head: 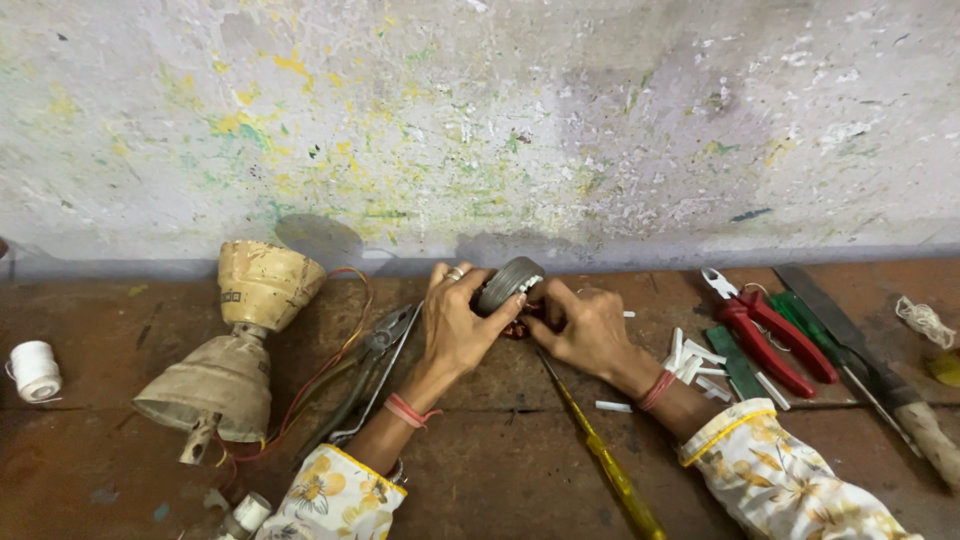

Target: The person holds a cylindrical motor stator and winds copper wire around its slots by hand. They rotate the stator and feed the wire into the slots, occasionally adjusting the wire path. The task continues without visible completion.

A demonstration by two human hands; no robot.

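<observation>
at the far left of the brown workbench (120,480) sits a white spool of thread (35,370). to its right lie two dirty cream bell-shaped fan covers (240,340) joined mouth to back on a short rod, with red and yellow wires (320,385) trailing from them toward the near edge. just right of the wires rest grey combination pliers (375,375), their jaws pointing far and right.

the left hand (458,320), a ring on one finger and a red thread at the wrist, is curled around the left side of a small round grey motor part (508,283), fingers wrapped over its rim. the part is held just above the bench, near the paint-splattered wall (500,120), in the middle of the scene. the right hand (585,328) grips the same part from the right, fingertips pressed to its edge and thumb tucked below.

a yellow-handled screwdriver (600,450) lies between the forearms, running toward the near edge. farther right are scattered white sleeve pieces (690,360), red-handled pliers (765,335), green-handled pliers (800,325), a long flat file (850,350) and a small knot of white cord (925,320).
</observation>
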